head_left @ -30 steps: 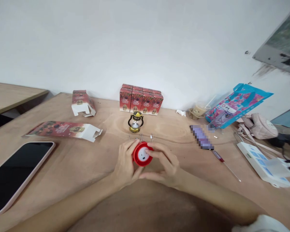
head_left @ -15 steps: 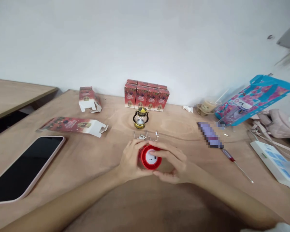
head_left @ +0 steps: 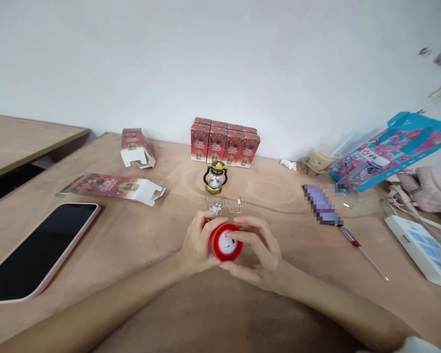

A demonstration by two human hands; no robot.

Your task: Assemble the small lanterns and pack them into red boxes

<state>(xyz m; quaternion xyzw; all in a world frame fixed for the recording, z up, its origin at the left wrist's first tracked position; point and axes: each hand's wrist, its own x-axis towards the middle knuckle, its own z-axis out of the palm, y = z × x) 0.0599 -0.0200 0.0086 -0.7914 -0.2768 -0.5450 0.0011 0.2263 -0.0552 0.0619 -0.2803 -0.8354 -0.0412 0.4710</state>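
Both my hands hold a small round red part (head_left: 226, 242) with a white centre, just above the wooden table (head_left: 150, 235). My left hand (head_left: 196, 245) wraps its fingers round the part's left side. My right hand (head_left: 259, 252) curls round its right side and underside, thumb on top. Just beyond the hands lie several small bent wire pieces (head_left: 223, 205). Behind them stands a little gold and black lantern (head_left: 215, 178), upright.
A row of red boxes (head_left: 225, 143) stands at the wall. An opened red box (head_left: 136, 147) and a flattened one (head_left: 113, 187) lie left. A phone in a pink case (head_left: 36, 250) lies near left. A red-handled screwdriver (head_left: 362, 251), a blue packet (head_left: 389, 149) and a white box (head_left: 421, 245) lie right.
The view has shifted slightly left and down. My hands stay on the red part, with the right fingers shifting a little round it.
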